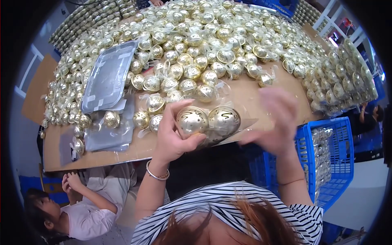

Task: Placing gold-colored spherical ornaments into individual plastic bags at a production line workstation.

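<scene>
My left hand is closed around a shiny gold ball with small dark markings, at the table's front edge. A second gold ball sits right beside it, and both seem to lie in a clear plastic bag whose edge sticks out to the right. To the right of that pair, my right hand is raised with thumb and fingers apart, blurred by motion and holding nothing visible. Several loose gold balls with pale translucent ribbons lie just beyond my hands.
Gold balls heap across the brown table. A grey tray and clear plastic bags lie at left. Packed balls stack up at right. A blue crate stands by my right arm. Another person sits at lower left.
</scene>
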Tool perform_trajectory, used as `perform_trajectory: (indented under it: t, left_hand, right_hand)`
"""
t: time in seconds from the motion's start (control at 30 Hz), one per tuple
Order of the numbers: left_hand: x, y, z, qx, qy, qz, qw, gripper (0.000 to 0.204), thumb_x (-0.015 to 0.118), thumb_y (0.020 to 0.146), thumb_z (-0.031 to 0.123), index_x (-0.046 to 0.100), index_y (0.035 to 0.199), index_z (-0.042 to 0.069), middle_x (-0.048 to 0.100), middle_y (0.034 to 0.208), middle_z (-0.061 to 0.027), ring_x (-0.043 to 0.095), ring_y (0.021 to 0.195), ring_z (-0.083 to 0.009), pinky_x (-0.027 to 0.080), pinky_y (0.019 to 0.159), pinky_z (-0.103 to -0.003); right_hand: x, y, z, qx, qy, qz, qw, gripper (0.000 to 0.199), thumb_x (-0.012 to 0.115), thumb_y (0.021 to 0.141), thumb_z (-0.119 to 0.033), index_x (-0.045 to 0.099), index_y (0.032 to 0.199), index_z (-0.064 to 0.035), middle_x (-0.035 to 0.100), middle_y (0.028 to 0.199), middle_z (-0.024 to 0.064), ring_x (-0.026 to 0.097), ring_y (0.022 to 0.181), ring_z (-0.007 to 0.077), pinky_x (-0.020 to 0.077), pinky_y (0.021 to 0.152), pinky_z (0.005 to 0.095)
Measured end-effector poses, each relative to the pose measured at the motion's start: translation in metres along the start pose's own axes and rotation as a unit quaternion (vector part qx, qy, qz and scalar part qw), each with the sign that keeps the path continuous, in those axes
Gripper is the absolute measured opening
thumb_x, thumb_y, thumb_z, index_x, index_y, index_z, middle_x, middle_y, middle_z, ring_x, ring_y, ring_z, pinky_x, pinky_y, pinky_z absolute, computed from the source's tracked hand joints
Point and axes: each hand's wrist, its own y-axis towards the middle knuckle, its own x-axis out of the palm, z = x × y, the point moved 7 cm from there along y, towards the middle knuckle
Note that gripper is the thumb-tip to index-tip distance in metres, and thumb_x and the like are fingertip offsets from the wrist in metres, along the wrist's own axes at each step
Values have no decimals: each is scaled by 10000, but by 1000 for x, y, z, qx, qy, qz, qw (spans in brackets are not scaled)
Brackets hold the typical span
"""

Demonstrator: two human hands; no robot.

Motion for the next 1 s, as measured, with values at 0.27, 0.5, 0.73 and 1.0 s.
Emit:
perform_trajectory:
  t: [0.27,0.5,0.73,1.0]
  left_hand:
    - [1,-12,4,0,75,17,997,701,802,650,140,447,1242,15,500,1196,-100,497,1094,-165,405,961,-299]
    - [10,-3,-1,1,40,6,999,715,809,661,155,432,1249,2,485,1197,-93,466,1139,-181,354,1005,-319]
    - [-8,-10,0,45,146,45,987,792,812,682,393,436,1248,-13,493,1207,-117,472,1144,-228,334,1023,-359]
    - [-10,-5,-3,10,187,45,981,700,776,678,238,455,1246,-15,480,1224,-108,466,1166,-230,358,1013,-340]
  right_hand:
    - [34,13,-43,-157,-57,-97,981,271,684,700,-199,688,967,-151,617,932,-30,569,843,148,395,857,378]
    - [33,18,-32,-118,-9,-133,984,369,652,742,-131,628,1095,-28,631,924,70,607,768,182,455,748,359]
    - [62,16,-11,174,285,-277,901,322,672,753,-156,614,1052,-54,634,845,122,612,781,287,475,707,384]
    - [45,23,-21,-91,140,-125,978,114,640,790,-90,646,881,-22,615,758,81,612,686,193,497,646,331]
